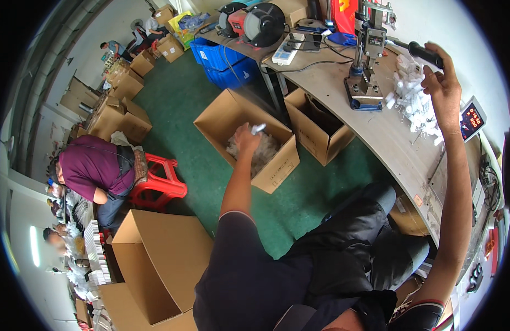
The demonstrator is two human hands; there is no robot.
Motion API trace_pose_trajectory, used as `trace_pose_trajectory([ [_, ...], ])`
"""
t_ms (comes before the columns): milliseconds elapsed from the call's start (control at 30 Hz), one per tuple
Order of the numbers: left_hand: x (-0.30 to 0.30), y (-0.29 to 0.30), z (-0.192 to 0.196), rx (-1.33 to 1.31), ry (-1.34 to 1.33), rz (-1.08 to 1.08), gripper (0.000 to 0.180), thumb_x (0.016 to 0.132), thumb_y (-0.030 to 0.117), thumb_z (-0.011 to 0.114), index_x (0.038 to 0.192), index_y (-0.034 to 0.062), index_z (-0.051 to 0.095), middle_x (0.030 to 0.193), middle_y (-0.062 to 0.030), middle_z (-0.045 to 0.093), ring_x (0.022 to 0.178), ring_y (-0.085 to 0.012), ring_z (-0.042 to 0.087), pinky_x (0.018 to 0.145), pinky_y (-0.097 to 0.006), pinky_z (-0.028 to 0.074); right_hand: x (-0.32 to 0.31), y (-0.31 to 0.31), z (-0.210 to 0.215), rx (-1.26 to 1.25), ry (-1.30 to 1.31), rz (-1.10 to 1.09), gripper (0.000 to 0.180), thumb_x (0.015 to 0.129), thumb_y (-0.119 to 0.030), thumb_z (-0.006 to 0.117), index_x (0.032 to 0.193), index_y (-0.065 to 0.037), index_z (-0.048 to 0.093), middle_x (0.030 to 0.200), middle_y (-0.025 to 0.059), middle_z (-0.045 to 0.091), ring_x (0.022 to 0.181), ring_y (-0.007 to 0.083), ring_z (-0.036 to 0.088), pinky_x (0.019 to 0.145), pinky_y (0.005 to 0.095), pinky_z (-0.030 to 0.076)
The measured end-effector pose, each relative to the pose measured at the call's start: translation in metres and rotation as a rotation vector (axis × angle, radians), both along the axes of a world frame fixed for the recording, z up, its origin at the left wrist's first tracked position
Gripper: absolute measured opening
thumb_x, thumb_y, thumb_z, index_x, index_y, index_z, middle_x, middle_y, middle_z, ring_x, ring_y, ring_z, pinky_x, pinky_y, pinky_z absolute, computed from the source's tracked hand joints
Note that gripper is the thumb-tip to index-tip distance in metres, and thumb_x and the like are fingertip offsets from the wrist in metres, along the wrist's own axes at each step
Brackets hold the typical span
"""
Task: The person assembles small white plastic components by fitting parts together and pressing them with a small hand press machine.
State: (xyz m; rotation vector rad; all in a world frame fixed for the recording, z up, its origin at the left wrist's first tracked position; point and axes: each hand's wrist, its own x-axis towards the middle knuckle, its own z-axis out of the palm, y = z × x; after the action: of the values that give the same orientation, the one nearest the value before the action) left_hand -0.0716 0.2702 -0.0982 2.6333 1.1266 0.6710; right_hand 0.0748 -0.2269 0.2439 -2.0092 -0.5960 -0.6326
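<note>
My left hand point(246, 139) reaches into an open cardboard box point(213, 118) on the floor, its fingers closed round a small white plastic piece point(258, 128). Below it, many translucent whitish pieces point(266, 154) lie heaped in the box. My right hand point(445, 91) is raised at the right, with fingers hooked round the black lever handle point(426, 54) of a hand press point(370, 66). The press stands on the workbench, its steel base bare of any part that I can make out. Beside it lies a pile of white plastic pieces point(414, 99), under my right hand.
The workbench point(343, 107) carries a bench grinder point(255, 25), a power strip point(286, 49) and a digital counter point(472, 119). Another cardboard box point(321, 140) stands against it, near blue crates point(227, 69). At left are a large open box point(166, 259), a red stool point(164, 179) and a bent-over person point(97, 165).
</note>
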Motion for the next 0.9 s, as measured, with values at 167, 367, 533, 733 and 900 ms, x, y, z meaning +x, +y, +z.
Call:
trace_pose_trajectory([
  [167,-0.033,-0.01,-0.048,-0.227,0.089,-0.011,0.055,0.083,0.024,0.076,0.134,0.0078,0.064,0.145,-0.0181,0.055,0.137,-0.0385,0.048,0.117,-0.049,0.036,-0.014,-0.021,-0.013,0.198,0.021,0.001,0.053,0.099,-0.011,0.062,0.15,-0.011,0.049,0.129,0.0107,0.069,0.073,0.0092,0.066,0.061,0.0245,0.055],
  [367,-0.09,-0.129,-0.097,0.071,-0.272,-0.432,0.033,0.079,-0.004,0.07,0.111,0.0015,0.066,0.115,-0.0214,0.064,0.114,-0.0442,0.056,0.099,-0.053,0.043,-0.075,-0.099,-0.108,0.301,0.354,0.019,0.029,0.102,-0.012,0.061,0.129,0.0,0.064,0.1,0.0058,0.074,0.07,0.0081,0.063,0.061,0.0233,0.052],
  [533,-0.165,-0.195,-0.143,-0.191,-0.005,-0.801,0.033,0.082,0.004,0.072,0.114,0.0023,0.067,0.117,-0.0205,0.065,0.114,-0.0427,0.059,0.101,-0.05,0.047,-0.183,-0.142,-0.192,0.413,0.606,-0.093,0.019,0.101,-0.009,0.063,0.115,0.002,0.069,0.09,0.0067,0.072,0.07,0.0077,0.063,0.064,0.0235,0.053],
  [733,-0.184,-0.239,-0.18,-0.516,0.505,-0.993,0.033,0.086,0.016,0.074,0.117,0.0071,0.07,0.12,-0.0197,0.066,0.112,-0.0389,0.064,0.094,-0.046,0.052,-0.296,-0.225,-0.28,0.412,0.696,-0.42,0.017,0.1,-0.006,0.061,0.112,0.001,0.07,0.086,0.0077,0.074,0.071,0.0095,0.066,0.066,0.0248,0.055],
  [900,-0.158,-0.239,-0.179,-0.648,0.665,-1.071,0.033,0.089,0.029,0.072,0.116,0.0087,0.071,0.108,-0.0205,0.07,0.099,-0.0398,0.069,0.087,-0.048,0.055,-0.327,-0.265,-0.315,0.23,0.534,-0.643,0.011,0.097,-0.007,0.063,0.103,0.0,0.069,0.08,0.01,0.074,0.071,0.0154,0.072,0.067,0.0289,0.056],
])
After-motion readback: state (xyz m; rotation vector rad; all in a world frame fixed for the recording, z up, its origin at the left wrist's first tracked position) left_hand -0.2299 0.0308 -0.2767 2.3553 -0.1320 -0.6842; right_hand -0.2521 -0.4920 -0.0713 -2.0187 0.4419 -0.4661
